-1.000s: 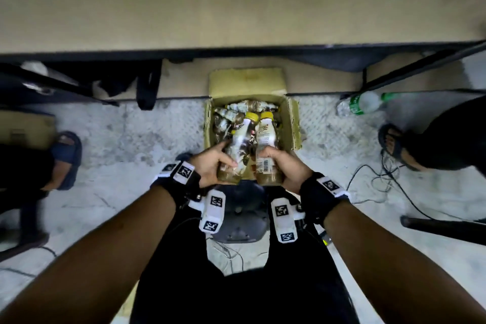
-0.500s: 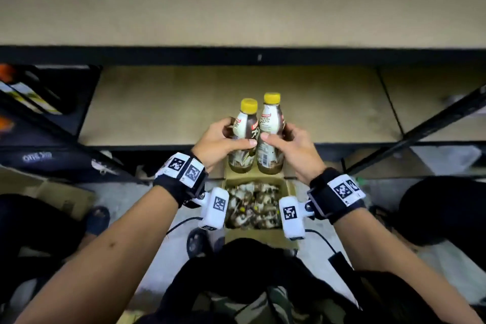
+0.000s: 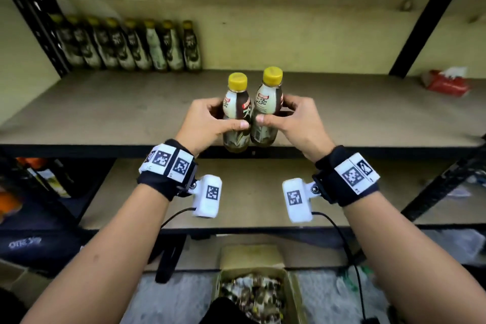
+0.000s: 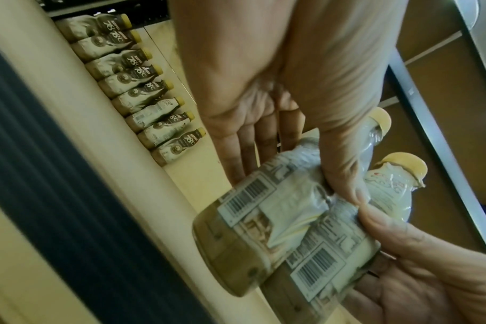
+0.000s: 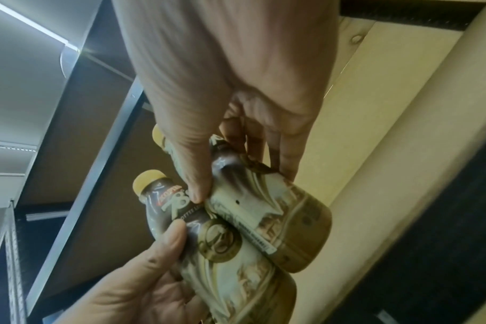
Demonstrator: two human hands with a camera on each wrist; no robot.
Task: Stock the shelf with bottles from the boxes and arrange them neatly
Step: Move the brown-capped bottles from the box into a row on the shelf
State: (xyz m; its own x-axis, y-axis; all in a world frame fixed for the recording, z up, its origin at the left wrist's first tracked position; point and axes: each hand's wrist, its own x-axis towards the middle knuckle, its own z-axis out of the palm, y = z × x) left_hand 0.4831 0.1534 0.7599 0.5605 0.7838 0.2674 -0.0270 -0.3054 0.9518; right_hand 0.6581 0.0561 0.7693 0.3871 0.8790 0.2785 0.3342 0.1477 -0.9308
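**A:** Holding two at once, huh? Your left hand has its grip wrapped round the left bottle, and your right hand is wrapped round the right bottle. Thumbs in front, fingers behind, both at mid-body. The two bottles are touching, upright, hanging right over the front edge of the shelf.

**B:** Yeah, how would you say they handle?

**A:** My guess is thin plastic, full, so a bit of weight but not fragile. That shrink label looks wrinkly and slick, so don't rely on a light pinch. Keep hold at the waist where your thumbs already sit, not the yellow caps.

**B:** And where do they go?

**A:** Probably next to the row at the back left. Set the bases down flat. They're tall and narrow, so I'd bet they tip easily if you knock the neighbours.
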